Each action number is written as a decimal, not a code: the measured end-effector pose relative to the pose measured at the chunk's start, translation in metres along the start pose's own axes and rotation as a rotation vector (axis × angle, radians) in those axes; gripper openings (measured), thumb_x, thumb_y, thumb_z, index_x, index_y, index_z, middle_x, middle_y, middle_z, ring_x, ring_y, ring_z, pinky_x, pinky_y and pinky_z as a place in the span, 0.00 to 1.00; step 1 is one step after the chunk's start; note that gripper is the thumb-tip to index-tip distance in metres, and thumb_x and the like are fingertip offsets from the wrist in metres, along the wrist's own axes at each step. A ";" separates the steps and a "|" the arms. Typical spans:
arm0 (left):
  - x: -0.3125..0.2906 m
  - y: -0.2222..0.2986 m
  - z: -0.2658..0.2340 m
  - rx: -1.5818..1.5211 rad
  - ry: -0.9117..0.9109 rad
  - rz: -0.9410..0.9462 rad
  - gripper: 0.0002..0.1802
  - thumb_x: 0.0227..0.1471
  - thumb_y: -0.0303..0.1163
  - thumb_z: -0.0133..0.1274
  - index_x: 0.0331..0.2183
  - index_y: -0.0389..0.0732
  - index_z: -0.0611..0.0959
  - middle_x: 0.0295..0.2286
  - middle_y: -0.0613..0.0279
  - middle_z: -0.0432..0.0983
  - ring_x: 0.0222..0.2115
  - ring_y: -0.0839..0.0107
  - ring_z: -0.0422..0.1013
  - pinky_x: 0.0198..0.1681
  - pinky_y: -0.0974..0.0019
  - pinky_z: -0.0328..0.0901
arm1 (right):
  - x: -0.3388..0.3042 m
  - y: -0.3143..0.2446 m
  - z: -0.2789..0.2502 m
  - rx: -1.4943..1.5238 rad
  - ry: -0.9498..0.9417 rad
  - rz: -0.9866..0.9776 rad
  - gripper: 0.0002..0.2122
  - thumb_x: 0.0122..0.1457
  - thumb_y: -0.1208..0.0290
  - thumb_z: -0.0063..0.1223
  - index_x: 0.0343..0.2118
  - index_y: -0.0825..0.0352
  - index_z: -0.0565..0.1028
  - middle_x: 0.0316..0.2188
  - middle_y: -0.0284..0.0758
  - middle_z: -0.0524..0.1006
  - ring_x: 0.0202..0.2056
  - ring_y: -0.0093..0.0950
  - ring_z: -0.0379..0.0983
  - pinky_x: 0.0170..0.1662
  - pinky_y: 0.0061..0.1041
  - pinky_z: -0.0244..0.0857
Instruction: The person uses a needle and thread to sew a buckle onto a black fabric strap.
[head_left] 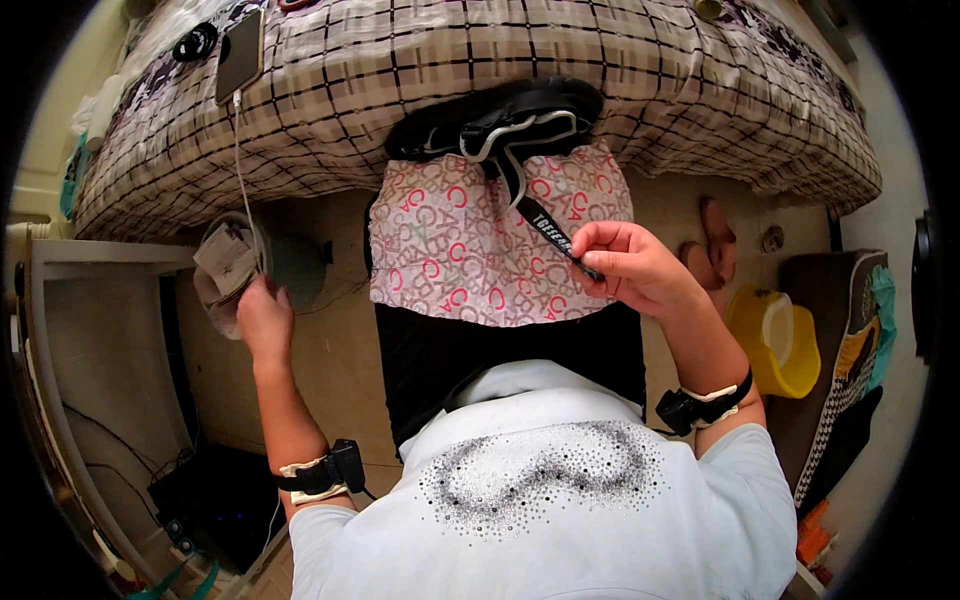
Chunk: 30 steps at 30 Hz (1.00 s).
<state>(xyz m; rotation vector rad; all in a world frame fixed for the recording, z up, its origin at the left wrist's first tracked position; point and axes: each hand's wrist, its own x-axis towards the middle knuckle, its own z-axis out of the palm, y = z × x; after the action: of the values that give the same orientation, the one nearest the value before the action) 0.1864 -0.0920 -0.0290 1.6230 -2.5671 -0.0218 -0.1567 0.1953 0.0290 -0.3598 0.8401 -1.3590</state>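
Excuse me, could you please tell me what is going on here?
A person's right hand pinches a black strap running from a white-trimmed black item, which lies by the bed at the far edge of the patterned cloth. The left hand is close to a bin; whether it grips anything is unclear.

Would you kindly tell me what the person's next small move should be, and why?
Perhaps bring the left hand over to steady the black strapped item: only the right hand pinches the black strap leading from it, near the strap's end, while the left hand is off to the side, at the bin.
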 end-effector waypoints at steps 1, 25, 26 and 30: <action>0.001 0.010 -0.009 -0.120 0.105 0.081 0.17 0.43 0.24 0.52 0.40 0.36 0.78 0.35 0.54 0.77 0.27 0.58 0.73 0.32 0.62 0.65 | -0.001 0.000 0.000 -0.001 0.004 -0.003 0.06 0.56 0.77 0.51 0.37 0.68 0.72 0.29 0.29 0.72 0.29 0.16 0.68 0.30 0.14 0.65; -0.026 0.157 -0.036 -0.968 -0.269 0.771 0.06 0.41 0.18 0.53 0.26 0.37 0.77 0.21 0.58 0.74 0.22 0.63 0.71 0.26 0.68 0.65 | 0.000 -0.007 0.005 -0.106 0.044 0.021 0.06 0.56 0.75 0.52 0.36 0.68 0.74 0.30 0.26 0.73 0.30 0.13 0.69 0.33 0.13 0.66; -0.025 0.150 -0.037 -0.947 -0.246 0.760 0.06 0.41 0.18 0.53 0.26 0.37 0.77 0.21 0.58 0.74 0.22 0.63 0.71 0.26 0.68 0.65 | 0.000 -0.006 0.004 -0.128 0.045 0.028 0.06 0.56 0.75 0.52 0.36 0.68 0.74 0.30 0.26 0.73 0.30 0.13 0.69 0.33 0.13 0.66; -0.030 0.139 -0.041 -0.903 -0.189 0.775 0.06 0.40 0.17 0.53 0.26 0.36 0.77 0.21 0.58 0.74 0.21 0.64 0.71 0.26 0.68 0.65 | 0.006 0.000 0.005 -0.160 0.012 0.041 0.09 0.56 0.75 0.52 0.39 0.69 0.74 0.33 0.28 0.74 0.30 0.14 0.69 0.34 0.14 0.66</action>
<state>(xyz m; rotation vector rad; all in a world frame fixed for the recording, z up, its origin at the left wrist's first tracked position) 0.0782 -0.0035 0.0184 0.3056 -2.4963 -1.0992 -0.1536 0.1879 0.0306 -0.4565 0.9643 -1.2600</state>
